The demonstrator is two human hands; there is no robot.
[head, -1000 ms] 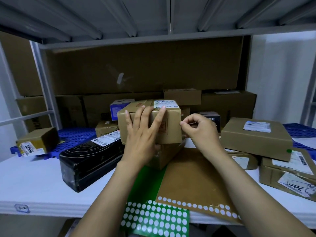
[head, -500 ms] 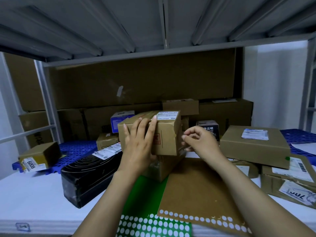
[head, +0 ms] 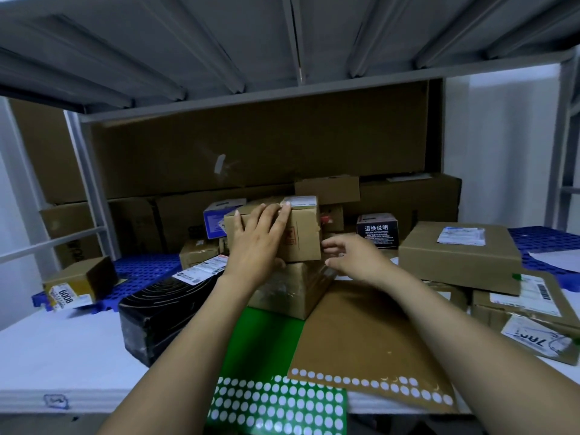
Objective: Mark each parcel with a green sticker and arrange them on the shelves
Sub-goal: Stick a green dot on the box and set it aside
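Well, left of the small parcel (head: 303, 243) lies a black box (head: 163, 306) on the tabletop (head: 62, 350). Our left hand (head: 254, 246) lies flat on the parcel's front, fingers straight and spread, steadying it, we judge, on the lower box (head: 292, 290) beneath the parcel. Just right of the parcel our right hand (head: 354, 255) hovers, fingers loosely parted, pinching nothing we can see. In front of the parcel lies the green sticker sheet (head: 263, 346), close by for marking.

Shelf (head: 62, 356) holds black parcel (head: 163, 312) (sticker sheet (head: 266, 343) too).
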